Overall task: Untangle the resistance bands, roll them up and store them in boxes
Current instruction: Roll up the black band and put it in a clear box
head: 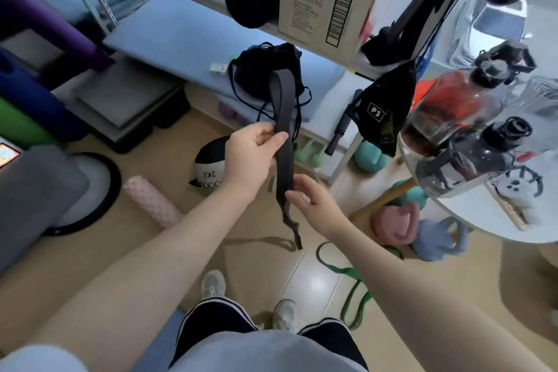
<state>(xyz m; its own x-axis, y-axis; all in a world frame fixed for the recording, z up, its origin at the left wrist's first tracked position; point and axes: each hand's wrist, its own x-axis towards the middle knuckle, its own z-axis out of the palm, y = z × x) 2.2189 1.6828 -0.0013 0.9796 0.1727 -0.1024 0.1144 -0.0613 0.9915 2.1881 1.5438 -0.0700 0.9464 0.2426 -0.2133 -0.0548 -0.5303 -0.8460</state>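
Step judged: black resistance band (283,130) being straightened before rolling, held in air above floor, top loop up, crumpled tail hanging.
Band pinched near middle by left hand (250,157), thumb and fingers (279,138) closed on it.
Right hand (314,199) set lower, fingers loosely spread, tips touching band (no grip seen).
Advice: band kept taut and flat, twist worked out of tail, roll started from one end.
Counts: cardboard box (326,0) on shelf, one; bands, two: black one, green resistance band (353,287) on floor.

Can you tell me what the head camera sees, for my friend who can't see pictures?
A person's left hand pinches a black resistance band held up in the air, while the right hand touches it lower down. A green band lies on the floor near their shoes.
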